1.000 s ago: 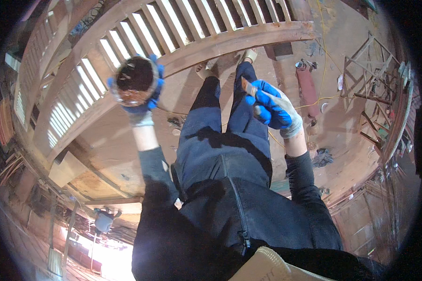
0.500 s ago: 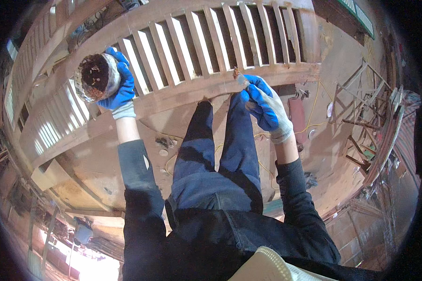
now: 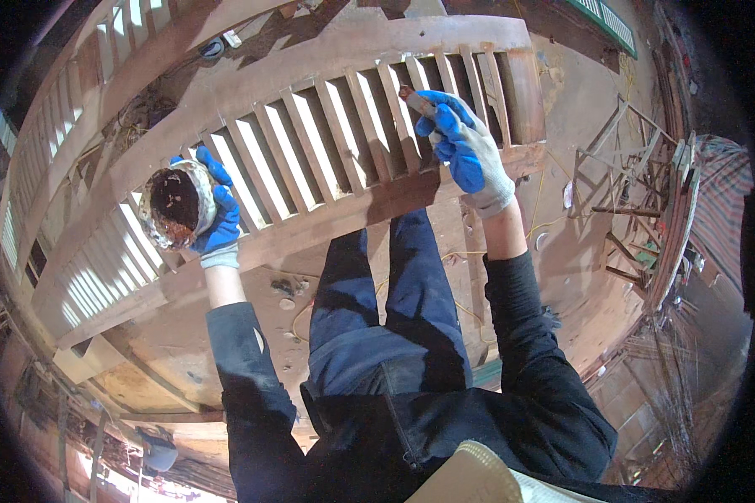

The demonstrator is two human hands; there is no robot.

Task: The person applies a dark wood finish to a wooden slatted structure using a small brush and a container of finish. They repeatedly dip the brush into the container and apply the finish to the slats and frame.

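Note:
My left hand [image 3: 216,220], in a blue and pale grey work glove, is wrapped round a whitish, crusted pot [image 3: 151,214]. Dark brown paste [image 3: 176,201] lies inside it, redder near the lower rim. My right hand [image 3: 468,151], gloved alike, pinches a small flat scraper [image 3: 419,102] with reddish-brown paste at its tip. The scraper is over the slats of a curved wooden frame [image 3: 344,214], a long slatted piece lying across in front of me. Whether the tip touches a slat I cannot tell.
Another curved slatted frame [image 3: 38,147] stands at the far left. A thin wooden rack [image 3: 625,159] and stacked boards [image 3: 678,226] are on the right, beside a striped cloth [image 3: 726,201]. A yellow cord [image 3: 554,225] trails over the dusty floor.
My right hand has moved up and forward, taking the scraper from the frame's near rail to over its slats. The pot now sits lower in view and tips slightly differently.

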